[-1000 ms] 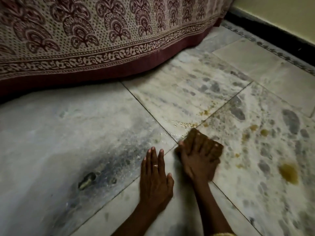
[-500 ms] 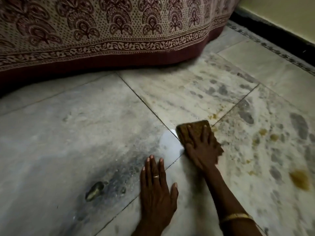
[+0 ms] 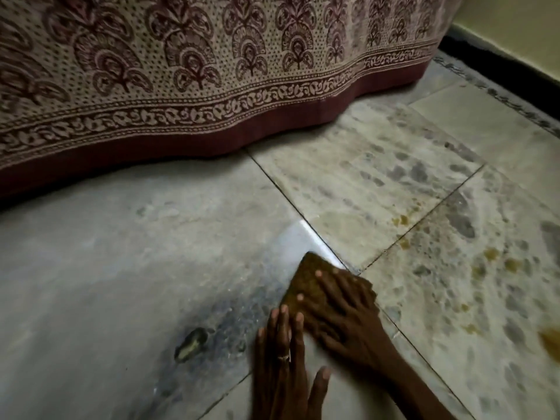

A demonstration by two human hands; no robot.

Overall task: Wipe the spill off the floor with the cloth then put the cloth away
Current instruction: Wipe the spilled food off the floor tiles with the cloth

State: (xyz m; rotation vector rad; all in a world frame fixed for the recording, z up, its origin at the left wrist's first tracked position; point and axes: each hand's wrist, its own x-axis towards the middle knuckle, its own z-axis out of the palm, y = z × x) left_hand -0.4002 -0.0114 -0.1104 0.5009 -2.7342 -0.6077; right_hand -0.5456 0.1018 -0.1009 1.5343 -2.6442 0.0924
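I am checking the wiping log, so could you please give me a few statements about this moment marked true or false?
1. The right hand presses flat on the brown cloth. True.
2. The left hand holds the cloth. False: it rests flat on the marble floor beside it.
3. Yellow spill spots remain to the cloth's right. True.
4. The cloth lies on the patterned bedsheet. False: it lies on the floor.
5. The left hand wears a ring. True.

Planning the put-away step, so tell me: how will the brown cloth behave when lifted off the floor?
The cloth lies flat under the right hand, so it probably droops rather than keeps shape. It looks thin, likely light. Having wiped yellow spill, it may be damp and drip.
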